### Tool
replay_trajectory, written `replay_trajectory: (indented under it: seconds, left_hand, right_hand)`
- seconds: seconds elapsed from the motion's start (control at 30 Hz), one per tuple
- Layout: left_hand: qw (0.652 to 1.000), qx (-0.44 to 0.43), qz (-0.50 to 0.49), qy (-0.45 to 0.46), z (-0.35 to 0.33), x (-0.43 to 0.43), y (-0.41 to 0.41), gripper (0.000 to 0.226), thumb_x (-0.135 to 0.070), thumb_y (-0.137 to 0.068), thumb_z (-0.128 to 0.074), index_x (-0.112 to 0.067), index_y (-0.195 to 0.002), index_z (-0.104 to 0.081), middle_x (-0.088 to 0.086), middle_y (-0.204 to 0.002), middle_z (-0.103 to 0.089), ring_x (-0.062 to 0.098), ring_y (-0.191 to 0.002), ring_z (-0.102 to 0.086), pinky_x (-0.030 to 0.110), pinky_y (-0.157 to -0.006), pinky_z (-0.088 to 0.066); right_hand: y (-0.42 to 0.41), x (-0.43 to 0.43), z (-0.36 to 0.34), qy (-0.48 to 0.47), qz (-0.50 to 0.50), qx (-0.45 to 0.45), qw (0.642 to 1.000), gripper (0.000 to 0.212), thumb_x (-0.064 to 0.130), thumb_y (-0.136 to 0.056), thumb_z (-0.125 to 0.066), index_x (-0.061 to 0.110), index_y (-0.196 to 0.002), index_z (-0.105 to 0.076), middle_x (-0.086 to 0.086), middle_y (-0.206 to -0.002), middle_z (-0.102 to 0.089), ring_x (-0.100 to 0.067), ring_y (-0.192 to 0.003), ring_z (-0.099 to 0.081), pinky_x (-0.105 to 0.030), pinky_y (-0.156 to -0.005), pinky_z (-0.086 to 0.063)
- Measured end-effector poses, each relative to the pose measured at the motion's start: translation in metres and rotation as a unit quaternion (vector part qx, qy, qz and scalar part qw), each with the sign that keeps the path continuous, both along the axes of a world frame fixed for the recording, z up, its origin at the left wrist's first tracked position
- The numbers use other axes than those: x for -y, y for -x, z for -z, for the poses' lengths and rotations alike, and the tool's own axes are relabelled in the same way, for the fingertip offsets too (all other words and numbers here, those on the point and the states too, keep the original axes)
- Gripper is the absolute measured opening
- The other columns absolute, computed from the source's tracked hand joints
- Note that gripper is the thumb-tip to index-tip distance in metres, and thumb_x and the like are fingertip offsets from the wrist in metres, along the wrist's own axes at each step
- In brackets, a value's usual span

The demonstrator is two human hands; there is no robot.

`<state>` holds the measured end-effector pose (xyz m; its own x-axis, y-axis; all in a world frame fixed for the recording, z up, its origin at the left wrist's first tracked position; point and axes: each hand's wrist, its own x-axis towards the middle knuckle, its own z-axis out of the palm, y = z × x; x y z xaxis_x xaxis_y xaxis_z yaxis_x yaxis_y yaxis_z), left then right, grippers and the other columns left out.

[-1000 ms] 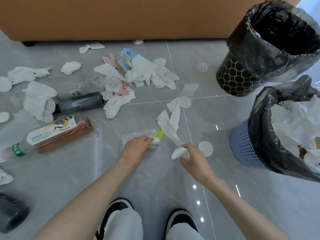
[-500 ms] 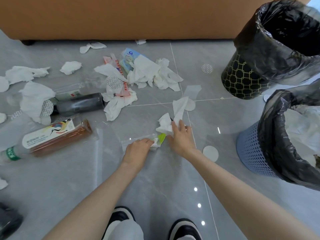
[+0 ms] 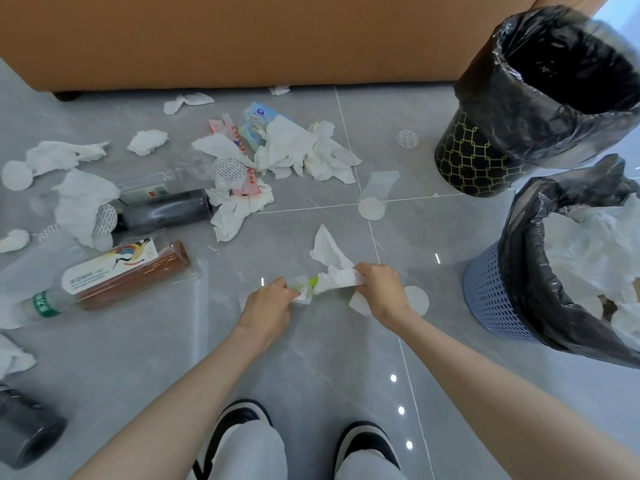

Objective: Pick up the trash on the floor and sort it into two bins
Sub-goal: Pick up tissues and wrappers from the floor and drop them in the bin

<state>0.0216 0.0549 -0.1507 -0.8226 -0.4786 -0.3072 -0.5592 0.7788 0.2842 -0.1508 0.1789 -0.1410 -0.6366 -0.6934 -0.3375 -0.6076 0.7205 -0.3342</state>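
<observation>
Tissue (image 3: 330, 263), white and crumpled, sits in the clenched grip of the right hand (image 3: 381, 294), low over the floor (image 3: 311, 362) ahead of the person's shoes. Beside it the left hand (image 3: 268, 306) has its grip closed on a small wrapper (image 3: 304, 289), clear with a green strip. The two bits of trash touch between the hands, and it cannot be told whether they are tangled. The blue bin (image 3: 491, 292) to the right already holds a heap of white paper, so part of the sorting looks done. The black bin (image 3: 474, 161) behind it shows only a dark inside. Plenty is left: a tissue pile (image 3: 301, 150) with packets, loose wads, round white discs (image 3: 371, 208), a brown bottle (image 3: 121, 271) and a dark bottle (image 3: 166, 211) lie spread well apart, so the job seems nearer its start than its end. The blue bin is cut off at the right edge, a dark object (image 3: 24, 431) is cropped at the lower left, and a clear bottle beside the dark one is hard to make out.
</observation>
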Motion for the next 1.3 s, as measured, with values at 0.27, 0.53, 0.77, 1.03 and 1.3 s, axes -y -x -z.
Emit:
replay_trajectory:
  seconds: [0.27,0.53,0.77,1.03,1.3]
  left_hand:
    - [0.993,-0.115,0.003,0.018,-0.082,0.019,0.024,0.036,-0.01,-0.089,-0.048,-0.024,-0.119,-0.062,0.003,-0.107,-0.055,0.032,-0.088,-0.06,0.034,-0.068,-0.044]
    - [0.954,-0.248,0.115,0.121,-0.198,0.003,0.083,0.026,0.003,-0.077,-0.059,-0.015,-0.094,-0.067,0.006,-0.087,-0.058,0.034,-0.053,-0.057,0.033,-0.042,-0.043]
    - [0.887,-0.258,0.273,0.268,-0.276,-0.048,0.155,0.041,0.003,-0.045,-0.078,-0.022,-0.075,-0.064,-0.004,-0.072,-0.052,0.017,-0.036,-0.023,0.013,-0.034,-0.006]
    - [0.841,-0.223,0.383,0.311,-0.316,-0.147,0.219,0.036,-0.005,-0.042,-0.079,-0.024,-0.071,-0.066,-0.003,-0.073,-0.054,0.014,-0.036,-0.045,0.02,-0.04,-0.001]
    - [0.901,-0.286,0.314,0.091,-0.26,-0.189,0.242,0.041,0.011,-0.081,-0.05,-0.017,-0.109,-0.062,0.002,-0.103,-0.052,0.022,-0.071,-0.052,0.027,-0.057,-0.032]
  right_hand:
    - [0.016,-0.015,-0.083,0.153,0.107,0.034,0.982,0.034,-0.004,-0.08,-0.046,0.025,-0.072,-0.062,0.006,-0.06,-0.055,-0.019,-0.061,-0.047,-0.016,-0.047,-0.031]
    - [0.042,-0.054,-0.193,0.336,0.1,-0.148,0.925,0.053,-0.013,-0.074,-0.056,0.022,-0.113,-0.07,0.001,-0.105,-0.072,-0.019,-0.096,-0.062,-0.025,-0.08,-0.046]
    - [0.067,-0.122,-0.245,0.378,0.169,-0.238,0.879,0.049,-0.011,-0.077,-0.058,0.018,-0.116,-0.069,0.003,-0.112,-0.07,-0.02,-0.104,-0.06,-0.026,-0.088,-0.045]
    - [0.091,-0.202,-0.238,0.277,0.274,-0.287,0.875,0.058,-0.018,-0.07,-0.048,0.011,-0.114,-0.07,-0.011,-0.107,-0.071,-0.033,-0.102,-0.059,-0.025,-0.078,-0.036]
    - [0.101,-0.24,-0.181,0.103,0.238,0.023,0.966,0.06,-0.008,-0.087,-0.043,0.012,-0.143,-0.036,-0.015,-0.137,-0.048,-0.031,-0.125,-0.047,-0.029,-0.098,-0.038]
